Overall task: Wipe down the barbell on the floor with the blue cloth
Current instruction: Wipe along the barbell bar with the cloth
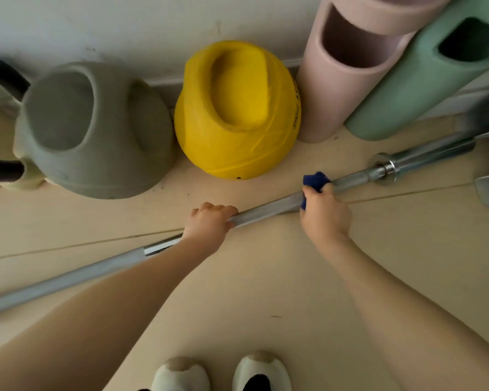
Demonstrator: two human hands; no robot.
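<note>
A long silver barbell (266, 211) lies slantwise on the beige floor, from lower left to a collar and sleeve at the upper right. My left hand (209, 224) grips the shaft near its middle. My right hand (323, 211) is further right along the shaft, closed around a dark blue cloth (315, 180) that is wrapped on the bar. Part of the cloth sticks out above my fingers; the rest is hidden in my palm.
Against the wall stand a grey kettlebell (93, 131), a yellow kettlebell (237, 111), a pink foam roller (347, 66) and a green roller (424, 77). A black handle (0, 170) shows at far left. My two shoes (223, 373) are at the bottom.
</note>
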